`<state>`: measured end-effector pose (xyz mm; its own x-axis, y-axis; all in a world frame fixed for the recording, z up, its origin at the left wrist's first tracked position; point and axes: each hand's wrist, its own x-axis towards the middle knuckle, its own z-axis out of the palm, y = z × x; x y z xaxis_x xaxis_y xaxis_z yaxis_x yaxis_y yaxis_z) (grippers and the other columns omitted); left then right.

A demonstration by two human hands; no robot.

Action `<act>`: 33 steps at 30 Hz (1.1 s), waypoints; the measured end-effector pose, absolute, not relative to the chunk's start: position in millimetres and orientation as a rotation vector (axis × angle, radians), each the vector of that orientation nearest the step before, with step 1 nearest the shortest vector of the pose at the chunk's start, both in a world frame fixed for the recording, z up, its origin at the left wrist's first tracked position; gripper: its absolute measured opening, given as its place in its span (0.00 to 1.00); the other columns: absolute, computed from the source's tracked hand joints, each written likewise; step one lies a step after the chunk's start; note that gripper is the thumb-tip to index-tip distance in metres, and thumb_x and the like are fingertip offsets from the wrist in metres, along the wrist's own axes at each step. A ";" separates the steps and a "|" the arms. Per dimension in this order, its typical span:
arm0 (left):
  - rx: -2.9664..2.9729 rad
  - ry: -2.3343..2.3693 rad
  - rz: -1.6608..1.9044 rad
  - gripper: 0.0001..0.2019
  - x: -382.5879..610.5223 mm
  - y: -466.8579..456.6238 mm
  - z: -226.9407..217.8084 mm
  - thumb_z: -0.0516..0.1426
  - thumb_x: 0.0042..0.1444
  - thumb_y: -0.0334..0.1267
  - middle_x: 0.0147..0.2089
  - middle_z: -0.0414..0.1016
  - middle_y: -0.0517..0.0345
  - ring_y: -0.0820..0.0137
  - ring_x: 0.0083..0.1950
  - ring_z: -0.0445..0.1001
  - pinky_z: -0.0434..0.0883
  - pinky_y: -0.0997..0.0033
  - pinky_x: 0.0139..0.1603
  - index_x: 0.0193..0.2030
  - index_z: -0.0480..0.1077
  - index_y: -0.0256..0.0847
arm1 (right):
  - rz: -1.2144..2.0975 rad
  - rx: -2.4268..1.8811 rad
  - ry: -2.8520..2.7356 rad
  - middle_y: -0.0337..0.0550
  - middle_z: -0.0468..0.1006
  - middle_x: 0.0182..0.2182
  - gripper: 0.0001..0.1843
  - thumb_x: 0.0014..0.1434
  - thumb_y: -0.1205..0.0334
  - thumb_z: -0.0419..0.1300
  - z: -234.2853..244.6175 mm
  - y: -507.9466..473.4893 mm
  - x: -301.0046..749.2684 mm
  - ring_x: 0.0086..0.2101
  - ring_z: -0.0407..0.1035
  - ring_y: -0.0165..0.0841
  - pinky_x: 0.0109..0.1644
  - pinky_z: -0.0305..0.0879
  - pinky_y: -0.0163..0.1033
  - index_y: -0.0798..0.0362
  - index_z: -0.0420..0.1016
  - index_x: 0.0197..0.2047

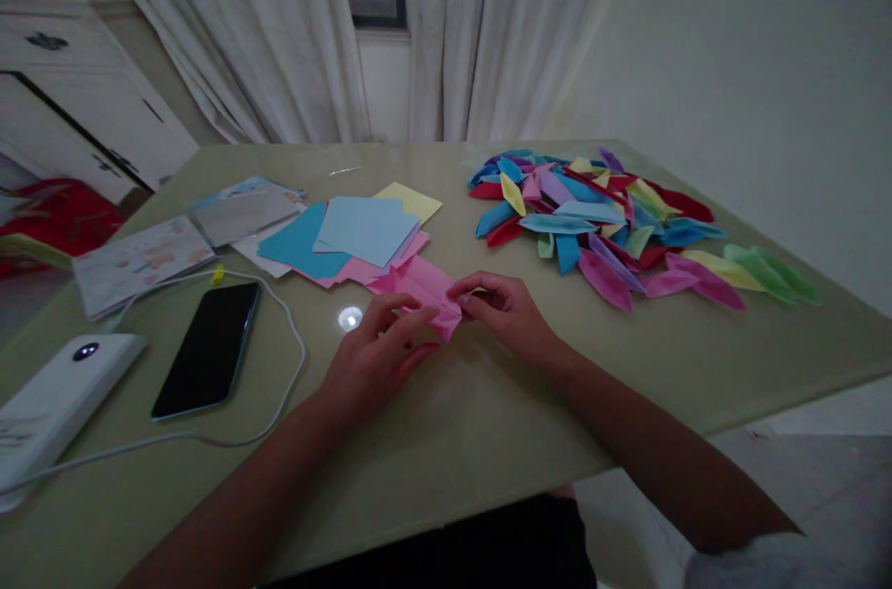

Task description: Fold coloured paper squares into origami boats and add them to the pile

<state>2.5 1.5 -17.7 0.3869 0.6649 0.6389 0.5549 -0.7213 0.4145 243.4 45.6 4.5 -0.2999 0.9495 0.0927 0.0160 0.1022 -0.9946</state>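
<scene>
A creased pink sheet of paper [418, 278] lies on the table between my hands, its near end folded. My left hand [376, 343] holds the near left side, with fingertips on top and the thumb by the lower edge. At the right edge, my right hand [507, 312] pinches the paper between thumb and fingers. Just beyond is a loose stack of square sheets, with a light blue sheet [368, 229] on top, a darker blue sheet [299, 241] to the left and a yellow sheet [413, 203] behind.
Right of my hands spreads a heap of folded colored paper pieces [578, 215]. At left lie a black-screened phone [207, 352], a white power bank [66, 408], a looped white cable [296, 329] and printed packets [143, 262]. The table's near edge [446, 524] runs below my forearms.
</scene>
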 end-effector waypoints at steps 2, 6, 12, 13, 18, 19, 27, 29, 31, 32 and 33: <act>2.524 1.068 1.264 0.15 3.0 1.7 -19.1 0.62 0.72 0.35 0.58 0.69 0.50 0.72 0.40 0.80 0.82 0.70 0.38 0.62 0.71 0.47 | 1.345 -0.992 -1.493 0.43 0.86 0.39 0.07 0.63 0.59 0.70 4.9 45.1 243.3 0.36 0.79 0.31 0.43 0.78 0.38 0.51 0.87 0.43; 2.529 1.074 1.303 0.07 2.4 1.9 -16.6 0.64 0.68 0.32 0.59 0.71 0.48 0.70 0.43 0.79 0.80 0.70 0.40 0.48 0.70 0.42 | 1.367 -0.979 -1.507 0.43 0.87 0.39 0.08 0.63 0.59 0.70 4.9 44.4 243.4 0.35 0.79 0.31 0.42 0.79 0.37 0.51 0.87 0.44; 2.471 1.091 1.368 0.10 2.0 1.9 -10.1 0.66 0.65 0.29 0.47 0.72 0.54 0.71 0.40 0.75 0.76 0.73 0.37 0.46 0.68 0.42 | 1.379 -0.921 -1.528 0.43 0.85 0.39 0.07 0.63 0.59 0.71 4.5 44.4 243.8 0.34 0.78 0.30 0.42 0.78 0.37 0.52 0.86 0.43; 2.456 1.113 1.386 0.11 2.4 1.6 -9.0 0.66 0.65 0.30 0.47 0.71 0.55 0.73 0.36 0.72 0.74 0.73 0.35 0.47 0.69 0.42 | 1.383 -0.905 -1.531 0.43 0.85 0.38 0.07 0.63 0.59 0.71 4.4 44.1 243.7 0.34 0.78 0.30 0.41 0.78 0.37 0.52 0.85 0.43; 2.383 1.279 1.450 0.11 5.0 -0.3 -1.2 0.66 0.63 0.31 0.47 0.70 0.56 0.69 0.40 0.73 0.75 0.70 0.37 0.48 0.70 0.44 | 1.415 -0.837 -1.545 0.42 0.84 0.36 0.08 0.65 0.59 0.71 2.8 40.0 242.8 0.36 0.80 0.31 0.43 0.79 0.38 0.52 0.84 0.45; 2.370 1.305 1.455 0.11 5.4 -0.5 0.1 0.66 0.63 0.30 0.47 0.70 0.55 0.67 0.43 0.74 0.76 0.68 0.40 0.48 0.70 0.44 | 1.416 -0.831 -1.555 0.43 0.84 0.37 0.09 0.65 0.59 0.71 2.7 38.9 242.8 0.36 0.80 0.32 0.44 0.79 0.38 0.52 0.84 0.46; 2.395 1.317 1.484 0.11 6.3 -0.2 -1.2 0.66 0.62 0.30 0.49 0.72 0.52 0.62 0.50 0.75 0.76 0.61 0.49 0.45 0.70 0.44 | 1.296 -0.724 -1.761 0.45 0.84 0.44 0.13 0.64 0.68 0.67 5.7 34.6 243.2 0.42 0.81 0.33 0.51 0.80 0.41 0.53 0.84 0.52; 2.448 1.328 1.494 0.15 6.6 0.2 -2.0 0.67 0.61 0.30 0.55 0.75 0.49 0.57 0.56 0.75 0.75 0.53 0.57 0.51 0.71 0.45 | 1.234 -0.678 -1.819 0.45 0.83 0.44 0.14 0.64 0.71 0.65 6.2 33.9 242.8 0.42 0.81 0.33 0.51 0.79 0.41 0.52 0.83 0.52; 2.479 1.325 1.487 0.20 7.0 1.1 -2.0 0.66 0.62 0.29 0.62 0.74 0.45 0.53 0.62 0.75 0.74 0.47 0.62 0.58 0.70 0.47 | 1.154 -0.664 -1.876 0.45 0.83 0.44 0.14 0.65 0.72 0.65 6.3 33.2 242.4 0.42 0.80 0.33 0.50 0.79 0.40 0.52 0.83 0.51; 2.478 1.305 1.492 0.22 7.1 1.7 -1.9 0.66 0.63 0.28 0.65 0.73 0.44 0.53 0.64 0.74 0.74 0.46 0.63 0.61 0.70 0.47 | 1.116 -0.661 -1.902 0.46 0.83 0.44 0.13 0.65 0.71 0.65 6.3 32.9 242.2 0.42 0.80 0.33 0.50 0.79 0.40 0.52 0.84 0.51; 2.466 1.275 1.506 0.23 7.1 2.4 -1.8 0.65 0.64 0.28 0.68 0.72 0.43 0.52 0.66 0.73 0.75 0.47 0.63 0.63 0.69 0.48 | 1.083 -0.652 -1.926 0.46 0.84 0.44 0.12 0.66 0.70 0.66 6.1 32.7 242.1 0.41 0.80 0.33 0.49 0.80 0.40 0.52 0.84 0.51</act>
<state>7.1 2.4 -1.8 0.2195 0.6224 0.7513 0.6386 -0.6738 0.3716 242.1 32.7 6.1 -0.5351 0.7445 0.3993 0.0459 0.4975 -0.8662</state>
